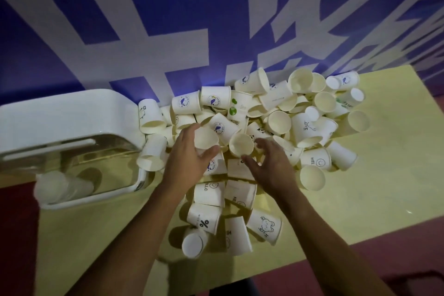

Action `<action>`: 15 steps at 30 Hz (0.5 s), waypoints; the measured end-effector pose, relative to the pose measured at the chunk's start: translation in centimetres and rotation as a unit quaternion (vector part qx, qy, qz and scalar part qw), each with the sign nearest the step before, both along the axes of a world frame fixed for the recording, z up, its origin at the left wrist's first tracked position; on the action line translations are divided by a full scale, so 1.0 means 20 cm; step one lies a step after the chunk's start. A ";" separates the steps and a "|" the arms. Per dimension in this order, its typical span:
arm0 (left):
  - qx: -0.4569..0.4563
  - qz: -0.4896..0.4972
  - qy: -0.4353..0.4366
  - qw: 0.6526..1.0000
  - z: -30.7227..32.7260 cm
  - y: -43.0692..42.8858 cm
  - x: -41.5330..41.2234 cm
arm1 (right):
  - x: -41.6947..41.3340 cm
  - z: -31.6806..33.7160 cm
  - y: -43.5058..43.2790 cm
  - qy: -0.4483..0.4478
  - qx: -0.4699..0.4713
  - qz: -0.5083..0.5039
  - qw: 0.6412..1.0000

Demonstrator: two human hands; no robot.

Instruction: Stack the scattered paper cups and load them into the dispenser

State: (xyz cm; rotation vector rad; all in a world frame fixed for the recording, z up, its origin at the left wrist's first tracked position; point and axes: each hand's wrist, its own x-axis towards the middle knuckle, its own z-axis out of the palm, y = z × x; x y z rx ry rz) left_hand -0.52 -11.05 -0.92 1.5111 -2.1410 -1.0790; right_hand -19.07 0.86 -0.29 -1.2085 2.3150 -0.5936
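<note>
Several white paper cups [278, 113] lie in a loose pile across the middle of the yellow table [374, 175], some printed, most on their sides. My left hand [189, 158] reaches into the pile and grips one plain cup [206, 137] between fingers and thumb. My right hand [271, 163] is spread just beside an open-mouthed cup [241, 143], fingers relaxed, not closed on it. The white dispenser [60, 113] with a clear window lies at the left, and a short stack of cups [63, 187] shows at its near end.
A blue and white banner wall [168, 19] stands right behind the pile. More cups [209, 218] lie between my forearms near the table's front edge. Bare tabletop shows at the right. Dark red floor [16, 235] is visible past the table's left and front edges.
</note>
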 end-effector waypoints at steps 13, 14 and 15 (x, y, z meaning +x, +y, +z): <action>0.029 0.084 0.032 0.996 0.09 0.18 0.14 | 0.05 -0.18 -0.38 0.138 0.083 0.033 0.986; 0.034 0.087 0.036 0.995 0.09 0.18 0.15 | 0.05 -0.18 -0.37 0.129 0.066 0.025 0.989; 0.040 0.090 0.041 0.994 0.09 0.18 0.16 | 0.06 -0.18 -0.35 0.119 0.041 0.018 0.992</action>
